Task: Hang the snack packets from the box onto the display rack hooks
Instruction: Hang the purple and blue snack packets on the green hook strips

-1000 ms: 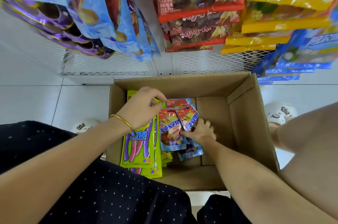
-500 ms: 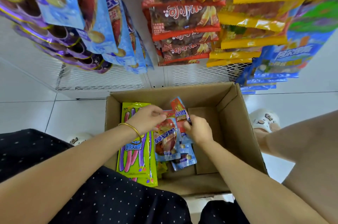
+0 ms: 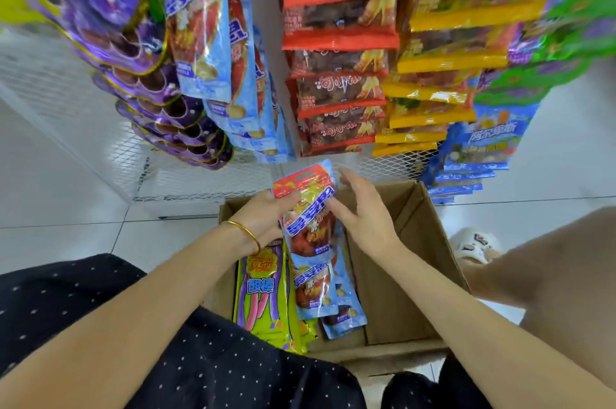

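- head view: the left hand (image 3: 263,218) grips a blue snack packet (image 3: 308,208) by its left edge, just under the red header. the thumb lies across the front and the other fingers are curled behind it.
- the packet is upright and slightly tilted. it is lifted above the cardboard box (image 3: 416,242), with its hang slot at the top in front of the display rack (image 3: 186,175) mesh.
- the right hand (image 3: 363,211) is spread loose, fingers straight and grasping nothing. its lower fingertips touch the packet's right edge and the upper fingers stand clear of it.
- both forearms reach forward over the box and meet at the packet. the left wrist, wearing a gold bangle (image 3: 246,232), is bent inward.
- inside the box, below the held packet, lie more blue packets (image 3: 320,288), with yellow-green packets (image 3: 263,302) against the left wall.
- rows of red packets (image 3: 340,91) and light blue packets (image 3: 246,91) hang on the rack above.
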`<state>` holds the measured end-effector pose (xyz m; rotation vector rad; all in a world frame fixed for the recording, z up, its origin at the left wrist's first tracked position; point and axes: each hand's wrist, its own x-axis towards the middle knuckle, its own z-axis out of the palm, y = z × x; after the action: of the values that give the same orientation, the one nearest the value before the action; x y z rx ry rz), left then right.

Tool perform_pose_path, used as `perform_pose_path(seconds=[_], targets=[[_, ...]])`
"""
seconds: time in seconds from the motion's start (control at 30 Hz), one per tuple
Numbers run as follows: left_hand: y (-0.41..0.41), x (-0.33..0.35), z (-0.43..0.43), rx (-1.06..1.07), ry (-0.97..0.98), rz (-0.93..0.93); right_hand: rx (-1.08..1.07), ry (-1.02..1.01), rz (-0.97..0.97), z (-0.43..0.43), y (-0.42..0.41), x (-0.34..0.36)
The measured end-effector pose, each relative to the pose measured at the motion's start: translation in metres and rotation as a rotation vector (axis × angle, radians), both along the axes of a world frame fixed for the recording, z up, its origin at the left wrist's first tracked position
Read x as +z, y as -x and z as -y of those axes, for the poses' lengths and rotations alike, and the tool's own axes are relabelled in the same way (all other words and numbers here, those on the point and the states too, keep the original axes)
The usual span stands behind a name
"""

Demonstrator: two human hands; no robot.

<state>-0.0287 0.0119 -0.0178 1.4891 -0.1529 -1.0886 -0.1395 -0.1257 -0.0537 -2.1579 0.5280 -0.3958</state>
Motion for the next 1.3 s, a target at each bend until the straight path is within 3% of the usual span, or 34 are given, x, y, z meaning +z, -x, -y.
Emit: perform_pose_path(seconds=[0.07, 0.13, 0.23, 0.37, 0.43, 0.57, 0.7, 0.83, 0.93, 1.03, 1.3], targets=[[0.002, 0.009, -0.006, -0.133, -0.012, 0.080, 0.053, -0.216, 0.081, 0.000, -0.002, 0.019], [0.004, 0.027, -0.011, -0.175, 0.003, 0.130, 0.086, -0.270, 0.213, -0.006, -0.005, 0.042], [0.003, 0.061, -0.018, -0.159, 0.074, 0.202, 0.076, -0.120, 0.376, -0.017, -0.009, 0.075], [-0.021, 0.129, -0.043, -0.277, -0.148, 0.723, 0.057, 0.070, 0.517, -0.018, -0.020, 0.121], [-0.036, 0.168, -0.057, -0.149, -0.204, 0.891, 0.077, 0.179, 0.584, -0.015, -0.026, 0.144], [-0.063, 0.237, -0.052, 0.234, -0.039, 1.225, 0.122, 0.260, 0.663, -0.015, -0.040, 0.187], [-0.082, 0.282, -0.019, 0.324, 0.040, 1.489, 0.079, 0.279, 0.722, -0.018, -0.060, 0.225], [-0.095, 0.297, 0.011, 0.322, -0.057, 1.602, 0.053, 0.288, 0.737, -0.024, -0.083, 0.257], [-0.103, 0.302, 0.021, 0.362, -0.112, 1.556, 0.021, 0.303, 0.731, -0.029, -0.097, 0.272], [-0.109, 0.307, 0.022, 0.445, -0.002, 1.458, -0.019, 0.317, 0.716, -0.034, -0.111, 0.280], [-0.115, 0.318, 0.019, 0.419, -0.030, 1.536, -0.066, 0.361, 0.783, -0.041, -0.139, 0.300]])
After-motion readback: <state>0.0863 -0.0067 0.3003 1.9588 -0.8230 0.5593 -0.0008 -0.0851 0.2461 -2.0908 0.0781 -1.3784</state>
